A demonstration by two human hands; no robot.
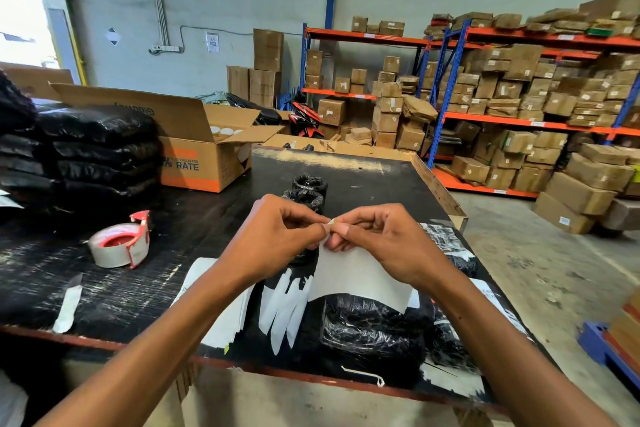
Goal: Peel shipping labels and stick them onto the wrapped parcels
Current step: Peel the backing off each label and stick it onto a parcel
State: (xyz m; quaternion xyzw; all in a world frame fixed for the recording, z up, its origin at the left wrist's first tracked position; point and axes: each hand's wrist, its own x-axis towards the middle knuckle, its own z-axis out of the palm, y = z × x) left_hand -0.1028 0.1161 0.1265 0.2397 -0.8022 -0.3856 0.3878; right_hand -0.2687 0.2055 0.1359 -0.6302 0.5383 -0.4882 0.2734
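Open cardboard box (194, 163) at table's left: side panel shows "RATE" in dark capitals, "%" sign just before it, small print line above too blurred to read. Inner flap carries upside-down word, unreadable. Wall notice (212, 42) and carton stickers on shelves: illegible.

Head-worn view, forward and down, close over the table (346, 177).

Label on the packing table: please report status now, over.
Both hands, left hand and right hand, pinch top corner of label. Label held above wrapped parcel, not yet stuck. Nothing in the way.
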